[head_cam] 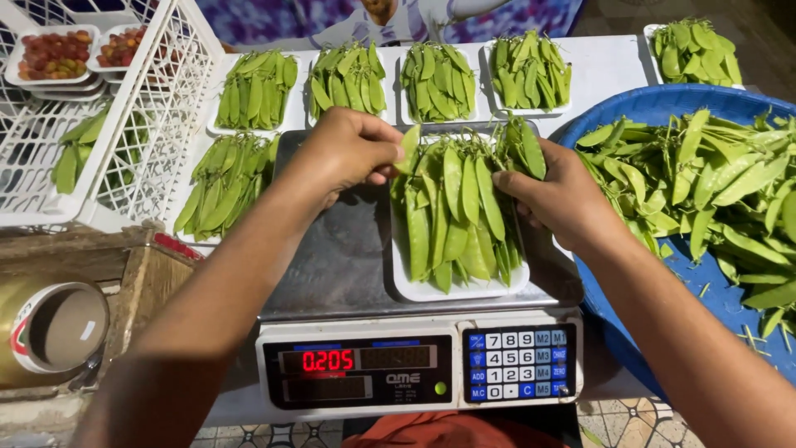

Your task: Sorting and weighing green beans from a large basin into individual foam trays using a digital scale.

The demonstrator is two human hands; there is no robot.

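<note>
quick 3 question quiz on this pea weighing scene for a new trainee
1. True or false: the white tray of green pea pods sits on the scale.
2. Where are the loose pods kept? A) blue tub B) white crate C) cardboard box
3. Which hand touches the top left end of the pods on the tray?

Key:
1. True
2. A
3. The left hand; the right hand is at the pods' right side.
</note>
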